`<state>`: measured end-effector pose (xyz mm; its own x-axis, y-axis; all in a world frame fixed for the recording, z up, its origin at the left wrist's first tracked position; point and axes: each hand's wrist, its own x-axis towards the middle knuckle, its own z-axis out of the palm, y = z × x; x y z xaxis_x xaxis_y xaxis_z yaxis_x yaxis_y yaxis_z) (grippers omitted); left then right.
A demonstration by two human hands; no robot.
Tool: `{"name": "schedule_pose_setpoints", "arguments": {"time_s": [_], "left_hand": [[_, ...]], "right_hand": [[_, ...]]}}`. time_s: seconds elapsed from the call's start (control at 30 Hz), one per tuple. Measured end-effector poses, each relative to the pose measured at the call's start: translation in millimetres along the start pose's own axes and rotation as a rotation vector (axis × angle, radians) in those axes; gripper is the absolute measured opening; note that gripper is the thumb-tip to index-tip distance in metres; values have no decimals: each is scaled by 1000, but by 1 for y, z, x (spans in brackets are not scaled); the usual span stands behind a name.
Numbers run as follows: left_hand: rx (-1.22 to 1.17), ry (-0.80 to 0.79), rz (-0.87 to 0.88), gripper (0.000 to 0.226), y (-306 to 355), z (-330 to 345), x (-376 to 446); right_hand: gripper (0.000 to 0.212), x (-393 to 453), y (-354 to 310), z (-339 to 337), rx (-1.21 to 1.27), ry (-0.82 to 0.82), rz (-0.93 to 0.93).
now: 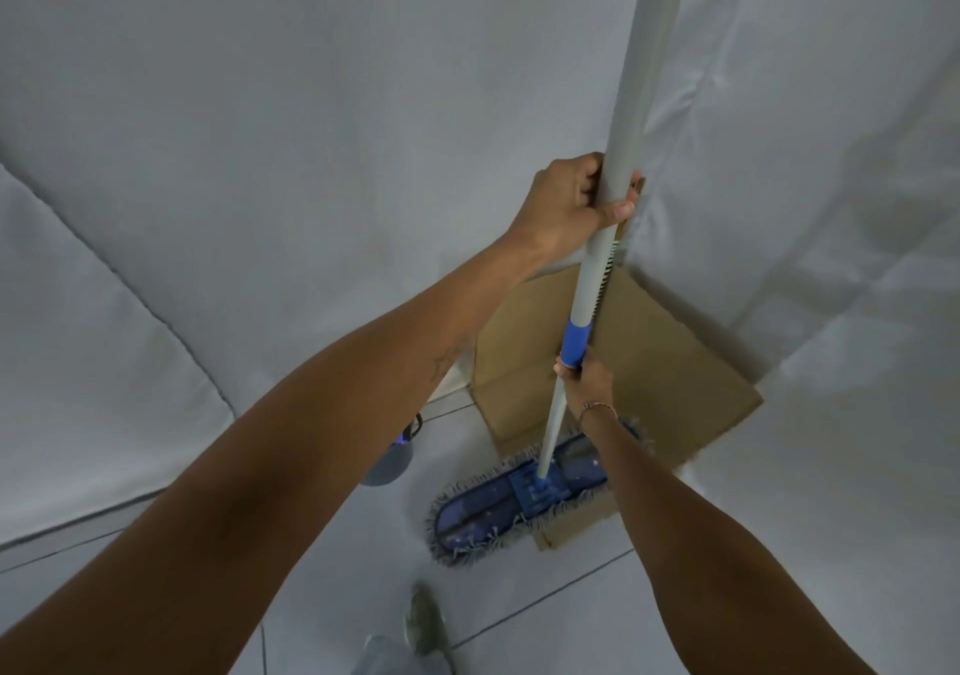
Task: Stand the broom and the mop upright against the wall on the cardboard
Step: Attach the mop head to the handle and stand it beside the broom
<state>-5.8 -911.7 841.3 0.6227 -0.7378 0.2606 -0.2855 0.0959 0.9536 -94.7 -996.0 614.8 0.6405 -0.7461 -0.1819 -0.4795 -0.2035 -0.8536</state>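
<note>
I hold the mop upright by its long grey handle. My left hand is wrapped around the handle high up. My right hand grips it lower, just under the blue collar. The flat blue mop head with grey fringe lies across the front edge of the brown cardboard, partly on the tiled floor. The cardboard lies in the corner where the white-draped walls meet. A striped dark-and-light object, possibly the broom, shows behind the handle; most of it is hidden.
A grey bucket-like object with a dark handle sits on the floor left of the cardboard, partly behind my left arm. My foot is on the white tiles below the mop head. White sheets cover both walls.
</note>
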Motion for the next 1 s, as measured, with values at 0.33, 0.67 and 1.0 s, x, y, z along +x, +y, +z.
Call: {"name": "schedule_pose_setpoints", "arguments": {"time_s": [0.33,0.67,1.0], "left_hand": [[45,-23,-29,33,-55,-39,90],[29,-65,-58,33,-92,-58,172],[-6,12,-129,29,-155,-43,261]], "right_hand": [[25,97,-20,40,-52,-93,11],[27,181,-41,57,-53,-94,68],[27,286,-29,58,-94,-138,100]]}}
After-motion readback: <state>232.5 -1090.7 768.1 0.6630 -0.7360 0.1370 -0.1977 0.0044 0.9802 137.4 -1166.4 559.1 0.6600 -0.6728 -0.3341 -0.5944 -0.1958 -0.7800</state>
